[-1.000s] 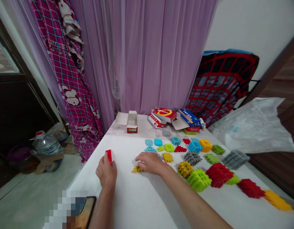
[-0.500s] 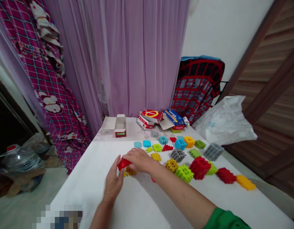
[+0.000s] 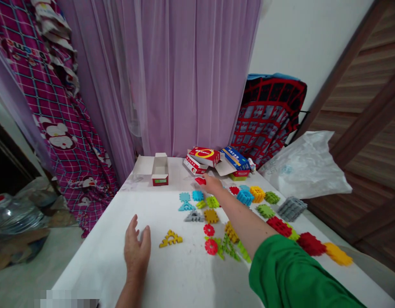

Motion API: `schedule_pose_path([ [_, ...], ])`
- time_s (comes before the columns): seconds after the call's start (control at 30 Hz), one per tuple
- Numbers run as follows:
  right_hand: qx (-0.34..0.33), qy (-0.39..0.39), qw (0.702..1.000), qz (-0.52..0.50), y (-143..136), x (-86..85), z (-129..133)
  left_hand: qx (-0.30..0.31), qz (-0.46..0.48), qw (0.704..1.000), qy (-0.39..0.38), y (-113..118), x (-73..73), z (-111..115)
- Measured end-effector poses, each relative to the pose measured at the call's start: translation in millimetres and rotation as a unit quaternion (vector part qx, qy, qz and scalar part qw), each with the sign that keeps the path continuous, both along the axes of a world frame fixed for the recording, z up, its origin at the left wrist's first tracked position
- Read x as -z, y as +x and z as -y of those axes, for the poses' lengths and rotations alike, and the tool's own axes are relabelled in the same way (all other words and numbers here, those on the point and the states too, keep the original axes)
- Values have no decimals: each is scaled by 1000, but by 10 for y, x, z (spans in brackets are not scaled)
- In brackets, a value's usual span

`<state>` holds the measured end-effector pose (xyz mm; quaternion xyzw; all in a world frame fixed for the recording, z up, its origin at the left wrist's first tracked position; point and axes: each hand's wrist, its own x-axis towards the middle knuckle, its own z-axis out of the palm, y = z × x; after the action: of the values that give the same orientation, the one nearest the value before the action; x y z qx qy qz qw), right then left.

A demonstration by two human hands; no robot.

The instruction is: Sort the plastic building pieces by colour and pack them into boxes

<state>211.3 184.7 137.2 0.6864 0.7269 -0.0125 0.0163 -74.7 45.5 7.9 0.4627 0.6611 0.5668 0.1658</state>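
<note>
Red piece [image 3: 200, 181] in R hand [image 3: 212, 184]: pts L, long axis approx. crosswise.

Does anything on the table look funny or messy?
A little: the red box with the yellow ring sits askew on another box, and the yellow triangle lies apart from other pieces, near the left hand.

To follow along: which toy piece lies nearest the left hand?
The yellow triangle, just right of the left hand; others, like the grey triangle, lie farther off.

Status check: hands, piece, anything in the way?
Left hand open, empty, beside yellow triangular piece. Right hand gripping red piece. Red-and-white box close beyond it.
</note>
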Motion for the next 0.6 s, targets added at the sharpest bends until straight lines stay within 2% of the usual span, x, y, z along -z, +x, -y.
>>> schedule_pose_path([
  [0.17, 29, 33, 999, -25, -42, 150, -170, -5, 25, 1000, -16, -30, 23, -32],
  [0.3, 31, 51, 997, -43, -16, 133, -217, -4, 27, 999, -19, -38, 16, -35],
  [0.47, 34, 76, 995, -47, 230, -106, -95, -5, 21, 998, -57, -46, 9, -33],
  [0.6, 24, 91, 995, -46, 428, -399, 182, 3, 21, 998, -60, -47, -22, -34],
])
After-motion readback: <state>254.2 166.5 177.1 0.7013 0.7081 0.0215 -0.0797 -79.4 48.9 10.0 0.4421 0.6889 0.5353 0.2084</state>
